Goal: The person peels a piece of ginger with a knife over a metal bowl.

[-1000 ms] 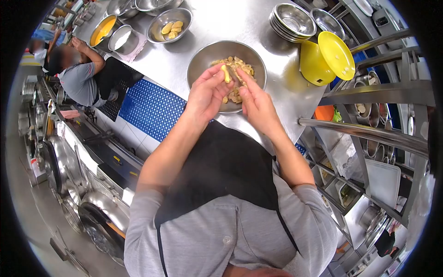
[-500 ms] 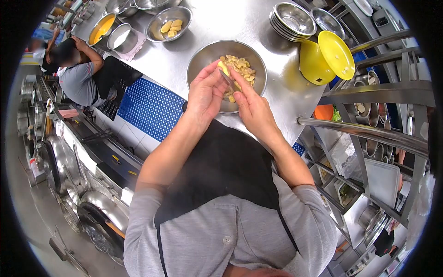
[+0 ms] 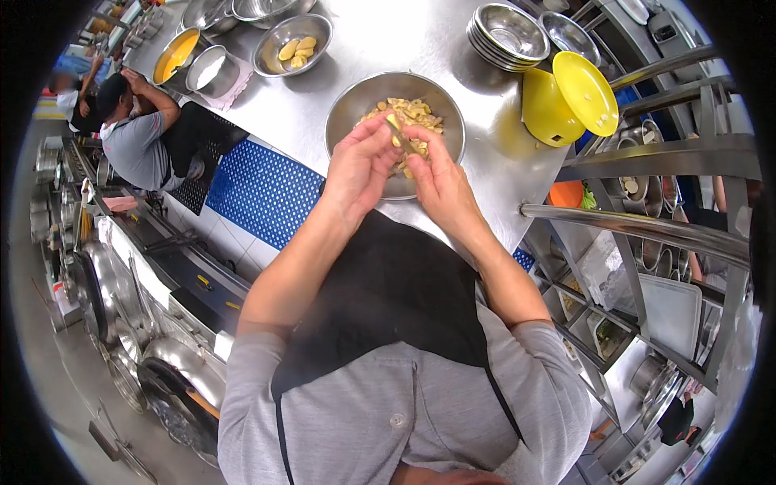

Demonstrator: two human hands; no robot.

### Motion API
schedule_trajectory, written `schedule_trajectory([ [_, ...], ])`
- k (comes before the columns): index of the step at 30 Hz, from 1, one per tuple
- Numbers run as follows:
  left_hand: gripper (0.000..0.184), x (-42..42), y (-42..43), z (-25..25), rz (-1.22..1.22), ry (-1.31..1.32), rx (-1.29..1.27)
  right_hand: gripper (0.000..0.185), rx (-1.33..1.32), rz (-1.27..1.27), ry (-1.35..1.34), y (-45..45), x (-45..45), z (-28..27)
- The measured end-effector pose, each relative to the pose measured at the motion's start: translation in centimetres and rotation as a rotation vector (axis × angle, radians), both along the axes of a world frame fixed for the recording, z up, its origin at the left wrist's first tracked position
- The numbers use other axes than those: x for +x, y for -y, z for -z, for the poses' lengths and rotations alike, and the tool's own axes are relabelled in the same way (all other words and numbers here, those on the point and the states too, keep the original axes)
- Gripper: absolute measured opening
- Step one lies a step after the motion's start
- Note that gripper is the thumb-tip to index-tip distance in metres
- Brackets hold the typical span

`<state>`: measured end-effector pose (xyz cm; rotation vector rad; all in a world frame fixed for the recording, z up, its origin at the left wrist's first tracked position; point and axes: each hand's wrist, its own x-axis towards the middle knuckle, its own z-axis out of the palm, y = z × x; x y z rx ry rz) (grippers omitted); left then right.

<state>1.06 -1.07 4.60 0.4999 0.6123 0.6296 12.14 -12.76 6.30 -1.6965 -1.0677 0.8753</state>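
Above a large steel bowl (image 3: pixel 339 105), my left hand (image 3: pixel 360 162) pinches a small yellow piece of food (image 3: pixel 394 129). My right hand (image 3: pixel 440 174) grips a small knife (image 3: pixel 402 141), its blade against the yellow piece. Pale yellow-brown cut pieces (image 3: pixel 416 111) lie in the bowl beneath both hands. A smaller steel bowl (image 3: pixel 267 52) up and to the left holds several peeled yellow pieces (image 3: pixel 301 48). The knife's handle is mostly hidden by my right fingers.
Stacked steel bowls (image 3: pixel 508 36) and a yellow container with its lid tilted (image 3: pixel 550 105) stand at the right. Pots with orange liquid (image 3: pixel 176 56) and white contents (image 3: pixel 212 71) are at the left. A metal rail (image 3: pixel 638 228) runs at the right; a person (image 3: pixel 137 137) sits at the left.
The knife blade has moved and turned against the yellow piece, and my right fingers have bent more. The seated person at the left has shifted their head slightly.
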Motion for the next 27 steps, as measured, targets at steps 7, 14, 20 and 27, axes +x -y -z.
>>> schedule_trajectory([
  [7,0.028,-0.7,-0.3,-0.2,0.08,0.001,0.019,0.044,0.053,-0.016,-0.048,-0.1,0.1,0.2],
  [14,0.034,-0.9,0.3,0.0,0.027,-0.023,0.068,0.05,0.021,-0.066,-0.041,0.1,-0.3,-0.5],
  [20,0.028,-0.7,0.3,-0.2,-0.02,-0.027,0.055,0.044,0.081,-0.02,0.09,-0.3,-0.5,-0.4],
  [27,0.027,-0.9,0.6,0.3,0.027,-0.11,0.176,0.035,0.08,0.053,0.097,-1.3,-0.6,0.5],
])
